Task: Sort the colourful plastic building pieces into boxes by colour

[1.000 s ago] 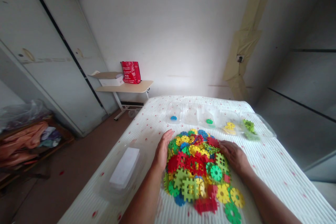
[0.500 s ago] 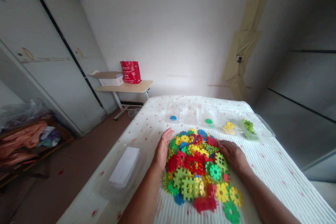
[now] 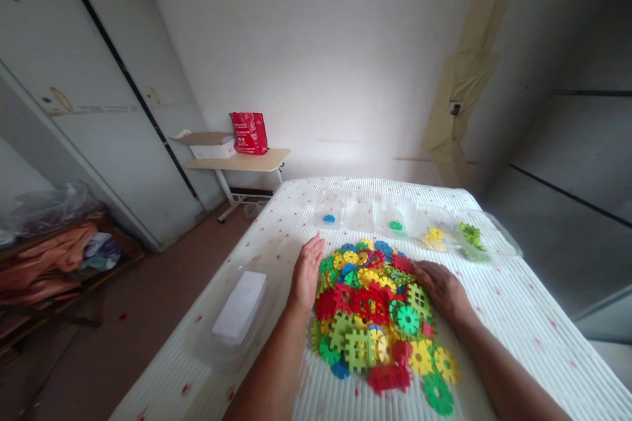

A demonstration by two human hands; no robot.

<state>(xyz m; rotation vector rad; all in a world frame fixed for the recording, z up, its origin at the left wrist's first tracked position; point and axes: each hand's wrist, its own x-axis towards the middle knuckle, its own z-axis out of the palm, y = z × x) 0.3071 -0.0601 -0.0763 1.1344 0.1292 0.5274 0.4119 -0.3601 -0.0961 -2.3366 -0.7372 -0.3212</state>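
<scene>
A heap of plastic building pieces (image 3: pixel 365 302) lies between my hands, mixing notched discs and square lattice plates in red, yellow, green and blue. My left hand (image 3: pixel 307 273) rests along the heap's left edge, palm inward, fingers stretched out and pointing away from me. On the opposite side, my right hand (image 3: pixel 444 288) lies with its back up and its fingertips against a red plate (image 3: pixel 402 264) at the heap's edge. Neither hand grips a piece. Close to me, a green disc (image 3: pixel 438 395) sits at the lower right of the heap.
Clear containers stand in a row behind the heap, holding a blue disc (image 3: pixel 329 218), a green disc (image 3: pixel 395 226), yellow discs (image 3: pixel 434 237) and light green pieces (image 3: pixel 471 237). A white block (image 3: pixel 240 308) lies on a clear container at left. A small table (image 3: pixel 257 161) holds a red bag (image 3: pixel 249 133).
The whole view has shifted slightly, so the scene sits a little further right. Both hands keep their places beside the heap, and the pieces look unchanged.
</scene>
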